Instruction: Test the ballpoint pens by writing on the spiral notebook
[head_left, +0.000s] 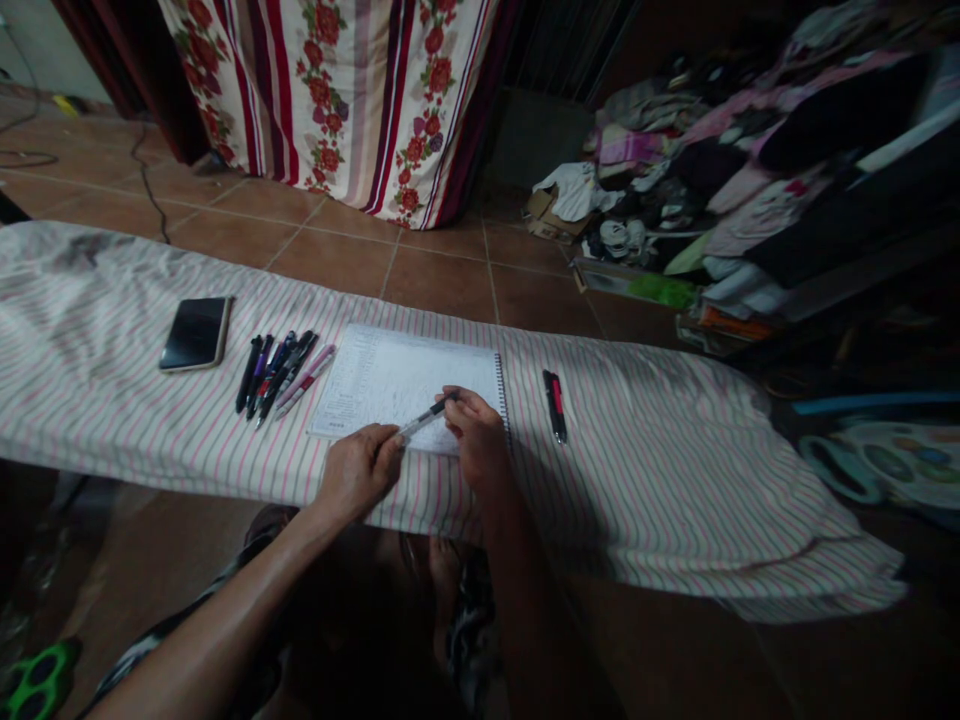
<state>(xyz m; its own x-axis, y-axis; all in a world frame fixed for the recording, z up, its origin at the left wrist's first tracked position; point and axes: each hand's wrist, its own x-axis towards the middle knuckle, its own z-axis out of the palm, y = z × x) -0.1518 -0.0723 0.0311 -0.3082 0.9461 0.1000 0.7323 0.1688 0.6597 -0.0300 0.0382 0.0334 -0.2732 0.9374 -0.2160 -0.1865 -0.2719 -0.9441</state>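
A clear pen with a dark tip [422,418] is held between both hands above the near edge of a spiral notebook [390,375] with printed pages. My left hand [361,468] pinches the pen's near end. My right hand [472,435] grips its far, dark end. The notebook lies on a striped cloth-covered board [675,470]. Left of the notebook is a row of several pens [281,372]. A red and black pen [555,405] lies to its right.
A dark phone [196,333] lies face up at the left of the board. Behind it are a tiled floor [442,270], a floral striped curtain [337,90], and a heap of clothes [750,180] at right. A green object [34,680] sits at bottom left.
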